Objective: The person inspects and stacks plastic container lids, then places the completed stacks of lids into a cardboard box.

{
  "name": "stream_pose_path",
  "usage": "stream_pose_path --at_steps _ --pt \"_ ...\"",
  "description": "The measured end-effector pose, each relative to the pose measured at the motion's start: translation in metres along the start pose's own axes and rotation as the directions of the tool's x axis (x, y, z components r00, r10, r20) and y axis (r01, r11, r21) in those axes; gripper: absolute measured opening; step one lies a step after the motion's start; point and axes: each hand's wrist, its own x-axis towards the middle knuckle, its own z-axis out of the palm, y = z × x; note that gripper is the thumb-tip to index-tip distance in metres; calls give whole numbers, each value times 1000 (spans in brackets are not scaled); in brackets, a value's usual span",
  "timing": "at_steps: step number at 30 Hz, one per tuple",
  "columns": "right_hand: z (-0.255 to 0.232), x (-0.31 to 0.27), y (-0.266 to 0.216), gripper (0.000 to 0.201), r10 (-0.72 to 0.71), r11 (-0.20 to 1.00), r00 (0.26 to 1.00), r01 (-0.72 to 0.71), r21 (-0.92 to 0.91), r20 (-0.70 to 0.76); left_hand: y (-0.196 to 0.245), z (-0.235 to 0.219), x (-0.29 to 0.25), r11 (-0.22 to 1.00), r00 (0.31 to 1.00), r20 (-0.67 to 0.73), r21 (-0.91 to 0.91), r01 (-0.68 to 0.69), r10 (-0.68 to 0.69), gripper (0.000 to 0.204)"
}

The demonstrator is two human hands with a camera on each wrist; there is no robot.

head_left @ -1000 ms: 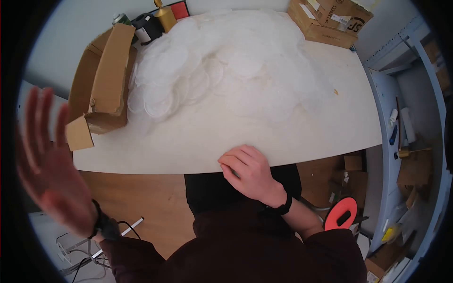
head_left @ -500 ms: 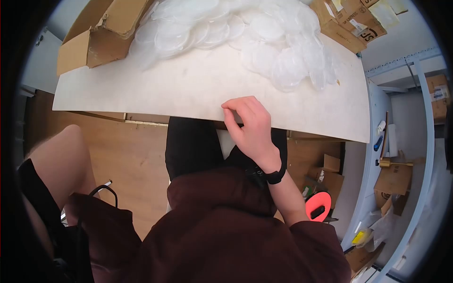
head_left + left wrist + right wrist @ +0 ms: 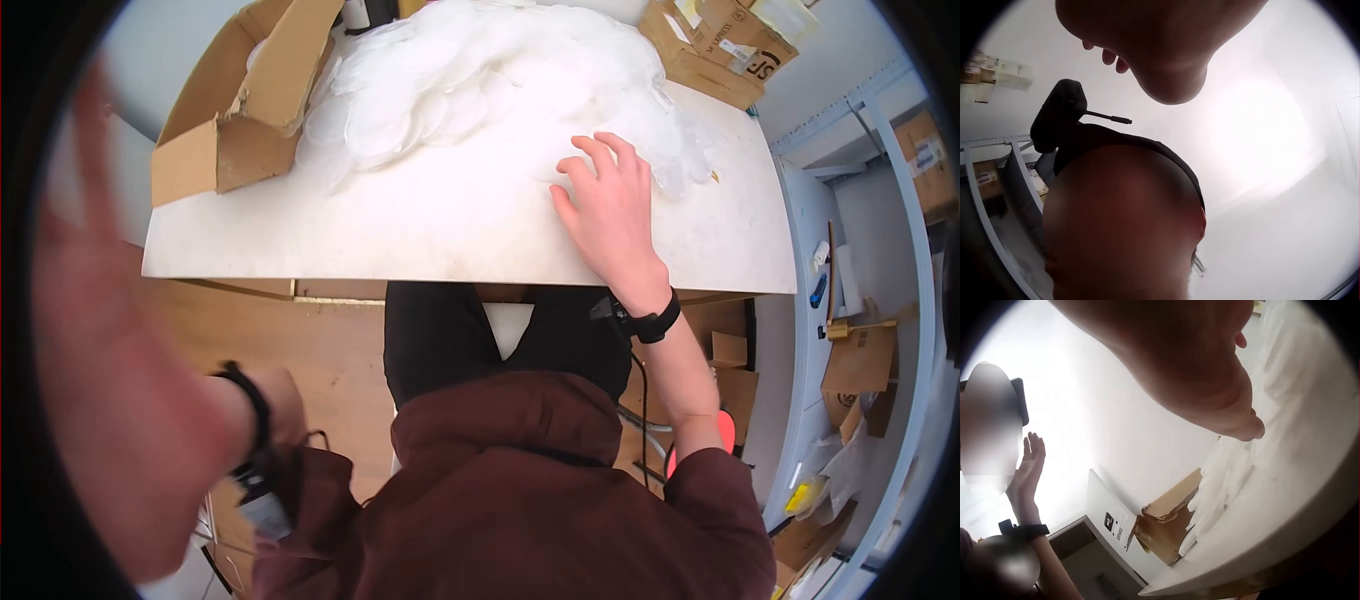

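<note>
My left hand (image 3: 120, 390) is raised close to the head camera at the left, large and blurred. In the right wrist view this left hand (image 3: 1029, 472) stands upright beside the head, with straight fingers. My right hand (image 3: 615, 205) is over the white table (image 3: 420, 235), palm down, its fingers spread and slightly bent with nothing in them. Its fingertips reach the near edge of a wide heap of translucent white round pieces (image 3: 390, 125). They look thin and disc-like, many overlapping. Each wrist wears a black band with a small camera.
An open cardboard box (image 3: 270, 90) stands at the table's left, against the heap. Taped cartons (image 3: 715, 50) sit at the back right. A blue-grey shelf frame (image 3: 905, 330) with boxes and tools lines the right side. A red disc (image 3: 727, 430) shows below the table.
My left hand dropped out of clear view and is raised again, nearer the camera. The right hand moved from the table's front edge forward and right to the heap, its fingers spreading.
</note>
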Motion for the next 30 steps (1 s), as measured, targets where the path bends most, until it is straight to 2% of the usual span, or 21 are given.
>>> stream_pose_path --at_steps 1,2,3,4,5,6,7,9,10,11,12,13,15,17,18,20,21,23,24,26,30 --pt "3 0 4 20 12 1000 1000 -12 -4 -16 2 -7 -2 1000 1000 5 -23 4 -4 94" --pt "7 0 7 19 -25 998 1000 25 -50 2 -27 -27 -24 997 990 114 25 75 -78 90" --pt "11 1 9 17 -60 994 998 62 -95 22 -58 -37 -56 994 994 -79 69 85 -79 90" --pt "16 0 11 17 -51 994 999 51 -99 10 -82 -55 -87 958 965 -174 177 228 -198 75" --pt "20 0 14 17 -60 993 998 61 -99 18 -104 -53 -103 871 907 -324 319 373 -269 62" --pt "22 -1 17 16 -71 992 997 74 -102 32 -119 -48 -113 817 859 -402 344 463 -318 48" --pt "21 -2 18 16 -71 991 997 74 -111 32 -131 -44 -119 690 809 -468 452 565 -356 40" --pt "19 -2 16 14 -63 996 998 63 -59 6 -155 -49 -136 581 764 -504 505 638 -402 41" --pt "15 -3 13 14 -70 995 998 70 -69 8 -164 -54 -144 504 774 -483 587 633 -410 43" --pt "9 -3 8 13 -49 999 999 49 19 8 -169 -58 -148 421 782 -462 664 618 -417 44" --pt "4 -5 1 13 -28 994 1000 26 110 12 -171 -56 -147 427 783 -465 660 618 -414 44" --pt "-2 -7 -9 13 -34 994 999 32 107 14 -173 -50 -145 403 807 -449 705 584 -384 46" --pt "-13 -14 -29 14 -142 973 986 124 194 84 -178 -44 -141 380 830 -436 744 550 -348 47" --pt "-14 -24 -40 16 -182 962 976 153 224 115 -183 -42 -137 315 916 -287 874 370 -280 52" --pt "-14 -27 -45 16 -239 947 954 188 261 180 -184 -43 -136 318 916 -286 873 370 -281 52" --pt "-12 -31 -46 17 -290 921 924 199 333 248 -184 -46 -134 233 932 -156 943 239 -328 63" --pt "-9 -31 -43 17 -285 923 926 195 332 248 -182 -49 -135 234 931 -153 942 238 -331 63" --pt "-4 -25 -29 17 -149 953 975 98 288 163 -180 -53 -137 147 872 -69 976 160 -485 78" --pt "-3 -21 -24 17 -151 952 975 99 289 163 -179 -52 -136 147 872 -71 976 161 -484 78" --pt "1 -13 -17 17 -88 994 988 79 77 129 -176 -47 -132 117 840 -68 981 155 -539 97" --pt "9 -13 -7 16 -123 992 976 123 11 179 -176 -42 -133 85 852 -149 972 219 -501 110"
